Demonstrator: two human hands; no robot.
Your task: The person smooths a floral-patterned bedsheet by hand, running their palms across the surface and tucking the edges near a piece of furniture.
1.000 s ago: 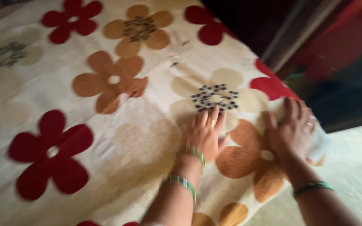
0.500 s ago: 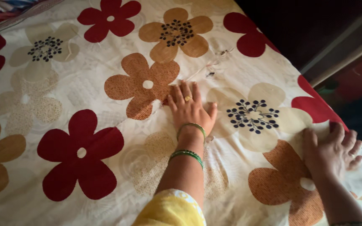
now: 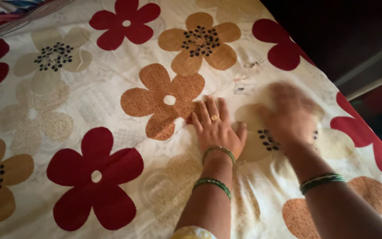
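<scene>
on the flowered bedsheet [image 3: 89, 102] — left hand [image 3: 217, 130] flat, fingers spread; right hand [image 3: 290, 115] blurred, open.

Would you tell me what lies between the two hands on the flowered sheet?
In the head view, only bare flowered sheet separates the flat left hand from the blurred right hand.

No packages, labels, signs, screens.

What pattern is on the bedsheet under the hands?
Cream bedsheet with big red, tan and beige flowers; clearest in the head view.
</scene>
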